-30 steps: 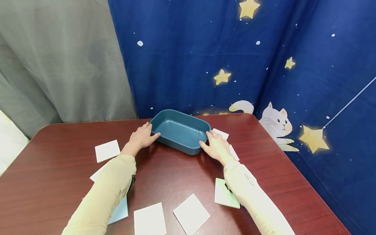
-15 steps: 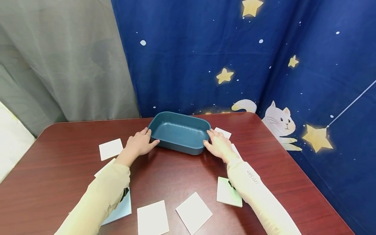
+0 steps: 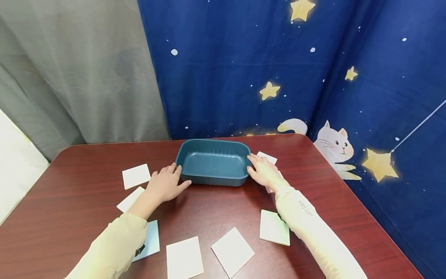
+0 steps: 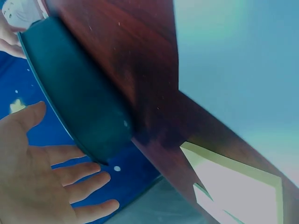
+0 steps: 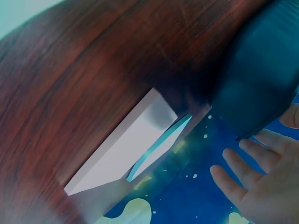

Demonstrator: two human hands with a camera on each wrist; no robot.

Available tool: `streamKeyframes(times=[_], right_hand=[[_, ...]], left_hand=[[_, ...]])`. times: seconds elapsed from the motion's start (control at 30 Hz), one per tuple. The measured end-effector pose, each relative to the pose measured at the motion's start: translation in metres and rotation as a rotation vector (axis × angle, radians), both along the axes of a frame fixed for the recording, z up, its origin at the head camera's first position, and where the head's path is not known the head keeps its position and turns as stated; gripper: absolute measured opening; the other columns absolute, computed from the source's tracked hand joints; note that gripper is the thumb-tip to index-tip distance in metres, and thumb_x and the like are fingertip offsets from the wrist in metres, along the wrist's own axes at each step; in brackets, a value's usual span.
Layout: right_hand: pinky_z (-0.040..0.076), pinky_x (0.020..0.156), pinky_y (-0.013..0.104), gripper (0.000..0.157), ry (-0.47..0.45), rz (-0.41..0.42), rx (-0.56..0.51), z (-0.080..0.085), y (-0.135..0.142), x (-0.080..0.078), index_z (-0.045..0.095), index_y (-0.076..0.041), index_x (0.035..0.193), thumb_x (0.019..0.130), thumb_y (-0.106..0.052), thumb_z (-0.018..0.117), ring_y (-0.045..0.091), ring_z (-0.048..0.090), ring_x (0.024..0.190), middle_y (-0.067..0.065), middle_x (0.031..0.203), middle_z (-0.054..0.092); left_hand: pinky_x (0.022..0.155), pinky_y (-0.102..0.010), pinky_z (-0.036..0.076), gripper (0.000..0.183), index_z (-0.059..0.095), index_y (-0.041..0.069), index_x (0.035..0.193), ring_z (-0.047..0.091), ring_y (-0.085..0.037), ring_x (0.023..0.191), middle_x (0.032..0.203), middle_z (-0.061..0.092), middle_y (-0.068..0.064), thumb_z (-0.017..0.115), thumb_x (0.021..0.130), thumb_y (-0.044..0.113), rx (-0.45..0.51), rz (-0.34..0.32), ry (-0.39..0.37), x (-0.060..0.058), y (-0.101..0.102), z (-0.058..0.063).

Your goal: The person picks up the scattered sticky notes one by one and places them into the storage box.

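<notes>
A dark teal rectangular basin with rounded corners stands near the table's far edge, nothing inside it. My left hand is at its left front corner, fingers spread and fairly straight. In the left wrist view the index fingertip of that hand meets the basin's rim, while the thumb stands away from it. At the opposite end, my right hand rests its fingertips against the right side. The right wrist view shows that hand's extended fingers, some beside the basin's wall.
White square cards lie left and right of the basin. Nearer are a light blue card under the left forearm, two white cards and a pale green one. Curtains hang behind the reddish-brown table.
The basin has turned, its left end coming nearer, so its front side now runs almost level. My left hand has come back toward me with that end; the right stays at its side.
</notes>
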State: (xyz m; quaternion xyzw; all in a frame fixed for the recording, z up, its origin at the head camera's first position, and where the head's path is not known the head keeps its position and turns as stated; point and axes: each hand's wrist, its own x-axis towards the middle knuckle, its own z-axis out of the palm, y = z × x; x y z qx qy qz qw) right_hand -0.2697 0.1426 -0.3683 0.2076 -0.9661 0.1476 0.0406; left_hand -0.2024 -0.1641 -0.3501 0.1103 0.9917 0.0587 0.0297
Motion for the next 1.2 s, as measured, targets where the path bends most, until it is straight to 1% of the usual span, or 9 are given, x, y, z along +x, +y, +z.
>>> streamKeyframes(times=[0.13,0.27,0.47,0.6,0.73,0.87,1.0,1.1,1.2], right_hand=[[0.031,0.099,0.048,0.047,0.004,0.028,-0.015,0.001,0.001,0.001,0.046,0.0,0.132,0.09,-0.02,0.05,0.035,0.037,0.124,0.016,0.137,0.042],[0.031,0.099,0.048,0.046,0.012,0.059,-0.03,0.002,0.003,0.002,0.046,0.001,0.131,0.09,-0.017,0.051,0.036,0.038,0.123,0.018,0.135,0.042],[0.031,0.099,0.049,0.045,0.008,0.083,-0.026,0.001,0.006,0.005,0.047,0.001,0.131,0.09,-0.017,0.051,0.037,0.037,0.124,0.019,0.135,0.043],[0.031,0.099,0.048,0.045,0.012,0.097,-0.029,0.0,0.007,0.008,0.047,0.001,0.131,0.09,-0.017,0.052,0.036,0.038,0.123,0.018,0.135,0.043],[0.033,0.098,0.048,0.044,0.048,0.114,-0.025,-0.002,0.01,0.013,0.048,0.0,0.13,0.09,-0.017,0.052,0.036,0.04,0.122,0.017,0.134,0.045],[0.036,0.094,0.049,0.043,0.092,0.127,-0.009,-0.004,0.012,0.02,0.05,-0.001,0.129,0.089,-0.018,0.053,0.035,0.043,0.12,0.016,0.133,0.046],[0.041,0.087,0.052,0.042,0.123,0.13,0.005,-0.004,0.014,0.028,0.052,-0.002,0.128,0.089,-0.019,0.054,0.034,0.045,0.118,0.015,0.132,0.048],[0.043,0.083,0.053,0.042,0.14,0.134,0.015,-0.005,0.015,0.032,0.053,-0.003,0.127,0.088,-0.019,0.054,0.033,0.046,0.117,0.014,0.131,0.049],[0.041,0.086,0.052,0.042,0.156,0.154,0.016,-0.005,0.016,0.036,0.053,-0.001,0.126,0.088,-0.018,0.055,0.033,0.047,0.116,0.016,0.13,0.049]], left_hand=[[0.094,-0.062,0.025,0.067,0.041,-0.005,0.133,0.035,-0.042,0.123,0.136,0.036,-0.028,0.047,0.091,0.046,-0.035,-0.011,0.032,0.014,0.002,-0.002],[0.094,-0.062,0.026,0.066,0.044,-0.004,0.132,0.037,-0.041,0.121,0.133,0.039,-0.027,0.048,0.09,0.046,-0.045,-0.028,0.066,0.027,0.003,-0.001],[0.091,-0.061,0.031,0.063,0.05,-0.002,0.128,0.042,-0.04,0.117,0.129,0.045,-0.026,0.05,0.089,0.047,-0.081,-0.068,0.11,0.044,0.004,0.002],[0.089,-0.06,0.033,0.061,0.052,-0.001,0.126,0.045,-0.04,0.115,0.126,0.047,-0.025,0.052,0.088,0.047,-0.103,-0.084,0.142,0.054,0.005,0.001],[0.088,-0.06,0.034,0.06,0.053,0.0,0.125,0.046,-0.039,0.114,0.125,0.049,-0.024,0.053,0.087,0.047,-0.11,-0.088,0.168,0.064,0.006,0.001],[0.087,-0.059,0.035,0.059,0.055,0.0,0.123,0.049,-0.039,0.111,0.123,0.05,-0.024,0.056,0.086,0.046,-0.089,-0.095,0.211,0.073,0.006,0.0],[0.087,-0.059,0.035,0.058,0.057,0.0,0.121,0.05,-0.039,0.11,0.122,0.052,-0.023,0.057,0.084,0.045,-0.062,-0.1,0.243,0.08,0.007,-0.002],[0.086,-0.059,0.035,0.058,0.057,0.001,0.121,0.049,-0.038,0.111,0.122,0.052,-0.022,0.057,0.084,0.046,-0.065,-0.104,0.238,0.085,0.007,-0.002],[0.086,-0.059,0.035,0.058,0.057,0.001,0.121,0.049,-0.037,0.111,0.122,0.052,-0.022,0.056,0.085,0.046,-0.074,-0.108,0.232,0.09,0.007,-0.001]])
